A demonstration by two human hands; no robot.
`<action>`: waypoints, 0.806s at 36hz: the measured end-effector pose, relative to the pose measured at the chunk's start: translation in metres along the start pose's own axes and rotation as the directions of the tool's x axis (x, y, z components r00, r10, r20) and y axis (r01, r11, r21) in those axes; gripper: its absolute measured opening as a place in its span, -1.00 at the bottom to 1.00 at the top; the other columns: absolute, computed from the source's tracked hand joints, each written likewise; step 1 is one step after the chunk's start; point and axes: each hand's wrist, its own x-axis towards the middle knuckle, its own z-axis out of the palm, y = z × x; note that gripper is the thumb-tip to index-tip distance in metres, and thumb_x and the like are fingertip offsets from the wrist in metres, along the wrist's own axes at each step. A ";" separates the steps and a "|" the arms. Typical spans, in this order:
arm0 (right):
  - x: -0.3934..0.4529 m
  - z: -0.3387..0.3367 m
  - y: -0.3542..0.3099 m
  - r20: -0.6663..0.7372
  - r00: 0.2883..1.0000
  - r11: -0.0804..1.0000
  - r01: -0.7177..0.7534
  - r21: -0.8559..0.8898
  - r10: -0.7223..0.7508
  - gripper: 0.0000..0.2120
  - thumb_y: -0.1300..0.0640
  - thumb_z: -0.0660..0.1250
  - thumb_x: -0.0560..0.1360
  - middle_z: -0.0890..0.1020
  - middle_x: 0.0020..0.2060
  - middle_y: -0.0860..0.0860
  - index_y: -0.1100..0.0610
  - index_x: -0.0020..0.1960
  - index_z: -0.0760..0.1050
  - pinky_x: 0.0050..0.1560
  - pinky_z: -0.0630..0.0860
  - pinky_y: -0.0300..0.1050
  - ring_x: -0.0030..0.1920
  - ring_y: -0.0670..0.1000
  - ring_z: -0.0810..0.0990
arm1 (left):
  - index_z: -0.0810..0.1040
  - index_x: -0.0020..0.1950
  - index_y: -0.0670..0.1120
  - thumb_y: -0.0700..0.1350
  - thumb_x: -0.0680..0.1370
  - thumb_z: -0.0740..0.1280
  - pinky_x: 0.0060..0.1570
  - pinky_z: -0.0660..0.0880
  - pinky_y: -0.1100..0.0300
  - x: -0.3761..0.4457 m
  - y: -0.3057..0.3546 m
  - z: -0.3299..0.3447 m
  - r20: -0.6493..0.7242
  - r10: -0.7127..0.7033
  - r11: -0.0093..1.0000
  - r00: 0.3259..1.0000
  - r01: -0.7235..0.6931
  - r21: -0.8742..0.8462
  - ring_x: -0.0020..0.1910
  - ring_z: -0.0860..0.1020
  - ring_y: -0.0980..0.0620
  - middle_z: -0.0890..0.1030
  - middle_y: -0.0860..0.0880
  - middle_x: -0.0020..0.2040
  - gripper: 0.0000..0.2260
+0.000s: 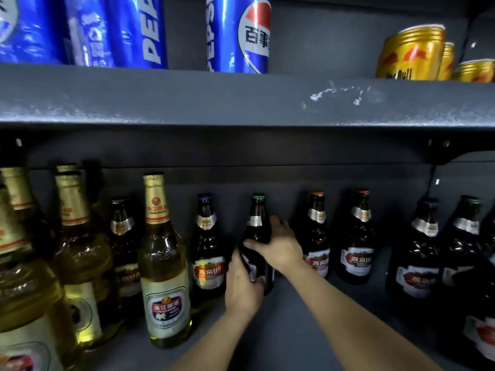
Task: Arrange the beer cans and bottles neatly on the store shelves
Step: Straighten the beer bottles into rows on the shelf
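I hold the dark beer bottle (257, 231) with both hands, left hand (242, 289) low, right hand (278, 250) at its shoulder, fingers wrapped round, probably turning its label forward.

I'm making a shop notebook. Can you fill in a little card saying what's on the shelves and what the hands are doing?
upper shelf: blue Pepsi cans, gold Red Bull cans
lower shelf: clear gold-foil beer bottles, dark brown beer bottles
left hand: grips green-capped dark bottle low down
right hand: grips its shoulder
bottle: upright
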 end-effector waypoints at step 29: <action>0.004 -0.064 0.064 -0.359 0.905 0.966 -0.168 0.195 0.229 -0.52 -0.13 0.40 0.44 0.59 0.08 0.04 0.07 0.26 0.42 -0.01 0.49 -0.02 0.12 0.14 0.56 | 0.17 0.43 -0.08 -0.11 0.45 0.45 -0.03 0.48 -0.01 -0.007 0.019 0.025 -0.118 -0.080 0.985 0.990 0.097 0.143 0.27 0.41 -0.09 0.37 -0.09 0.28 -0.34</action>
